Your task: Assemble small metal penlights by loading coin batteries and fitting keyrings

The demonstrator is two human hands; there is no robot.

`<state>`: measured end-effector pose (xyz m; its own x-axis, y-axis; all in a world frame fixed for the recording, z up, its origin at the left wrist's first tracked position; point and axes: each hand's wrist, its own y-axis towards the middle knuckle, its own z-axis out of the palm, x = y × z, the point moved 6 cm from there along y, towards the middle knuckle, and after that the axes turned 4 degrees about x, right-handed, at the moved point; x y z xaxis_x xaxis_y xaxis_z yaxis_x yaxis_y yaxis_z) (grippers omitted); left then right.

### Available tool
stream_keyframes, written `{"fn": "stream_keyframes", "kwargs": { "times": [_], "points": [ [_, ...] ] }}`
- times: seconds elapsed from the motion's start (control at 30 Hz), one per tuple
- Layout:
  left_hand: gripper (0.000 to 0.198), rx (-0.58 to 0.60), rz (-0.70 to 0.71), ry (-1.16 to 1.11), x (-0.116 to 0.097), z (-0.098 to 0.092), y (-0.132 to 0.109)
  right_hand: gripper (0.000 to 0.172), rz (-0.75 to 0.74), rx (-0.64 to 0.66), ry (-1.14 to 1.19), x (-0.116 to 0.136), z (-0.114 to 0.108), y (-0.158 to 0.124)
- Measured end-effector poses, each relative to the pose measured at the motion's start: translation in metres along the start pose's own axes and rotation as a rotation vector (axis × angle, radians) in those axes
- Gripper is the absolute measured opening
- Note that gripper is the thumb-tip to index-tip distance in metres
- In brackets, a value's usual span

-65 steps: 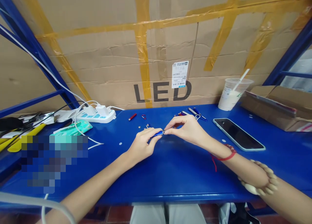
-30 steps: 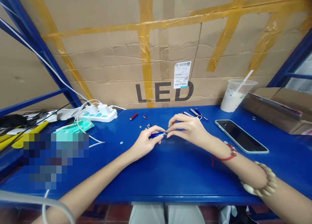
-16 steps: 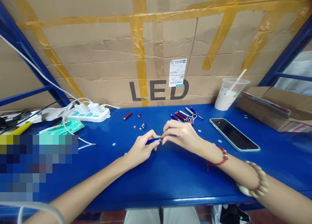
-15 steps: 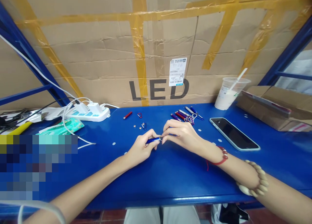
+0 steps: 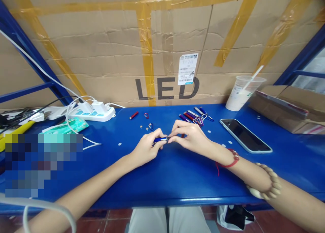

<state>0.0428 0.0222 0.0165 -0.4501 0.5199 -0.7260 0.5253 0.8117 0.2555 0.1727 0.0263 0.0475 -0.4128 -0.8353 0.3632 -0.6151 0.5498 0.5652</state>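
Observation:
My left hand (image 5: 146,147) is closed around a small blue pen-like tube (image 5: 159,139), held level just above the blue table (image 5: 177,179). My right hand (image 5: 190,135) pinches the tube's right end with thumb and fingertips. Something small and red shows under the right fingers; I cannot make out what it is. Behind the hands lie a bunch of similar small tubes on key rings (image 5: 194,115), a red tube (image 5: 133,115), a red clip (image 5: 146,115) and small round button cells (image 5: 141,127).
A phone (image 5: 245,135) lies face up at the right. Behind it stand a plastic cup with a straw (image 5: 242,97) and a cardboard box (image 5: 289,108). A white power strip with chargers (image 5: 92,112) and cables sits at the left. A taped cardboard wall marked LED (image 5: 165,87) closes the back.
Both hands stay joined on the blue tube, with only small finger shifts at its right end. The head camera has moved a little, so the scene sits slightly differently.

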Motion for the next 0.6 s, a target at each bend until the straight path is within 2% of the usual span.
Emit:
{"fn": "stream_keyframes", "kwargs": {
  "times": [0.17, 0.4, 0.6],
  "points": [
    [0.009, -0.034, 0.016, 0.051, 0.002, -0.002, 0.001, 0.017, 0.102, 0.026, 0.065, -0.009, 0.004, 0.001],
    [0.008, -0.030, -0.029, -0.020, 0.006, -0.001, 0.004, 0.021, 0.267, 0.090, 0.209, -0.022, 0.009, 0.004],
    [0.014, -0.045, -0.003, -0.050, -0.001, -0.005, 0.005, 0.028, 0.316, 0.121, 0.278, -0.025, 0.006, 0.005]
  ]
}}
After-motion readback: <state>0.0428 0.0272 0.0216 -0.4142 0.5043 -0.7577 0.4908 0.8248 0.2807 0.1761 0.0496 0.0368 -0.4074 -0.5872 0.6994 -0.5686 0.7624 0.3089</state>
